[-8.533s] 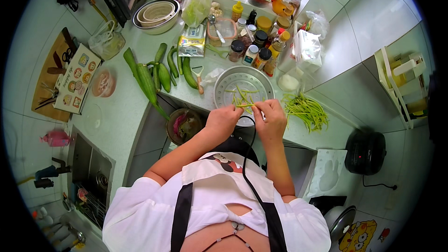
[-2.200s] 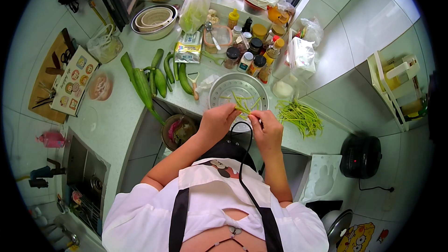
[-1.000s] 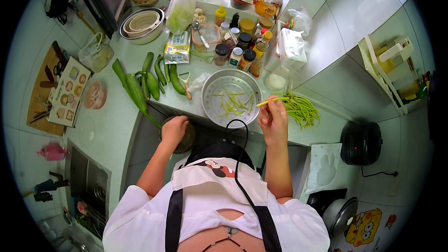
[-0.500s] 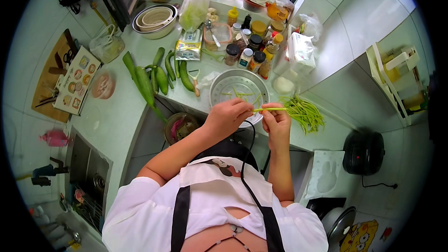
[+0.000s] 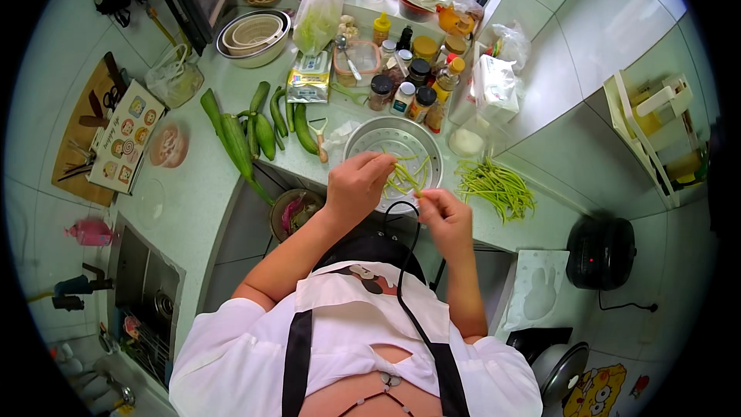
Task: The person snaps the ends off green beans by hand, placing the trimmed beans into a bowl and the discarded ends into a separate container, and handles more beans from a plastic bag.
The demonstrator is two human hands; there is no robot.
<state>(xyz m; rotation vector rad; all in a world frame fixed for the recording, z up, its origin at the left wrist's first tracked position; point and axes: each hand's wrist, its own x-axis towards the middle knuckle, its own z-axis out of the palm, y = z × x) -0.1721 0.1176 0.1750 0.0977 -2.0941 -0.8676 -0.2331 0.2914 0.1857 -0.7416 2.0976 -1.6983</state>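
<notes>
My left hand (image 5: 356, 185) hovers over the left side of a round metal basin (image 5: 355, 144), its fingers pressed together; whether a piece is in them is hidden. At the basin's near right edge, my right hand (image 5: 448, 220) is closed in a pinch on a thin green vegetable stem (image 5: 418, 191), most of it covered by the fingers. Short green stem pieces (image 5: 401, 177) lie in the basin below both hands. To the right, a pile of long thin green stems (image 5: 498, 189) rests on the counter.
Several green gourds (image 5: 234, 139) and a peeler (image 5: 320, 143) lie left of the basin. Seasoning jars (image 5: 403, 98) crowd behind it. A bowl with scraps (image 5: 282, 216) stands below the counter edge. A black cable (image 5: 409, 255) hangs before me. Far right stands a black cooker (image 5: 602, 253).
My hands have come apart and moved slightly left and down. The stem stretched between them no longer spans the gap, and more pieces show in the basin.
</notes>
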